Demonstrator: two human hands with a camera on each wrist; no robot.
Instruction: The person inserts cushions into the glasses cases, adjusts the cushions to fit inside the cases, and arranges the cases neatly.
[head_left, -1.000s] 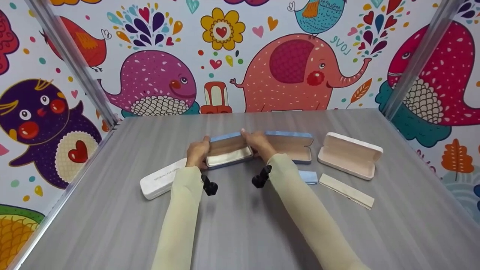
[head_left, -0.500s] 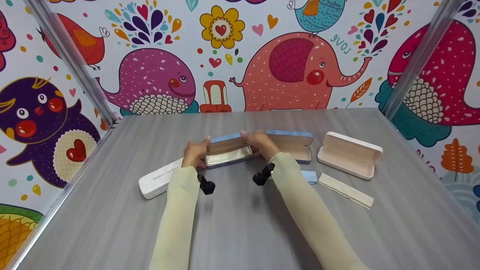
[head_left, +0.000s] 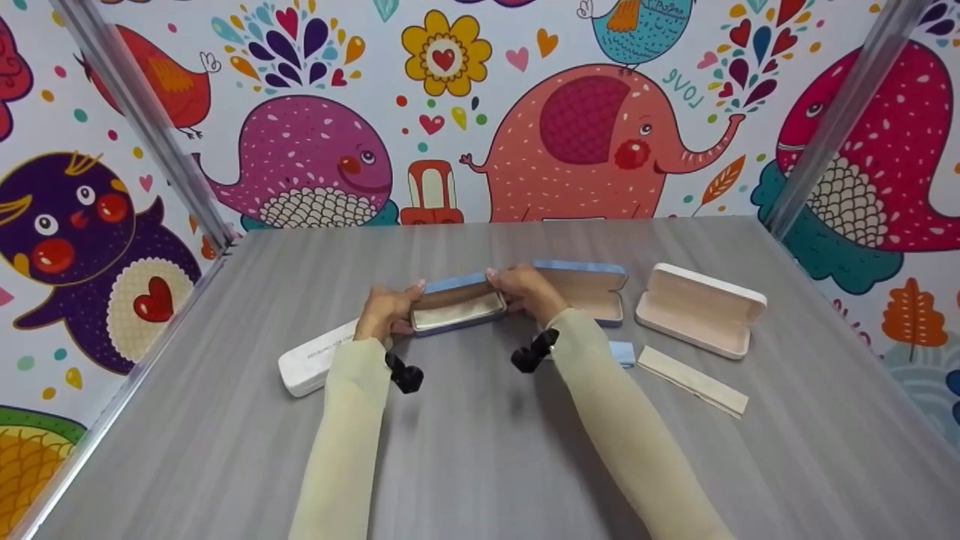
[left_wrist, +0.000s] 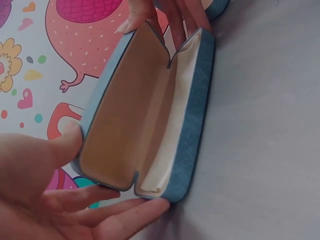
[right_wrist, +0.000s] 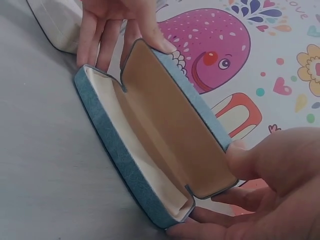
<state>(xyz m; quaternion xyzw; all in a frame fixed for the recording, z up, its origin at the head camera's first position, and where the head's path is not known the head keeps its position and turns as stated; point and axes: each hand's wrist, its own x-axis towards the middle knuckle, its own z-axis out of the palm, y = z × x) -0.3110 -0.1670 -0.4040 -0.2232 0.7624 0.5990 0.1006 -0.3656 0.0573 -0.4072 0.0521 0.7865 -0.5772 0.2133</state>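
An open blue glasses case (head_left: 454,283) with a tan lining lies between both hands in the head view. A folded cream cleaning cloth (left_wrist: 172,130) lies along its bottom half. My left hand (head_left: 385,309) holds the left end, thumb on the lid's outer edge and fingertips at the end of the base. At the opposite end my right hand (head_left: 526,289) grips it likewise, its thumb (right_wrist: 240,157) on the lid edge. The lid stands partly raised, tilted over the base. Each wrist view shows both hands at the case's ends.
Behind my left hand lies a white glasses case (head_left: 319,360), closed. To the right stand a second open blue case (head_left: 581,289) and an open white case (head_left: 697,311). A blue cloth (head_left: 622,353) and a cream cloth (head_left: 694,381) lie before them on the grey table (head_left: 465,450).
The held case's lid has tipped a little forward and down toward its base. Both hands keep their places at its ends, the left wrist shifting slightly left and the right wrist slightly right.
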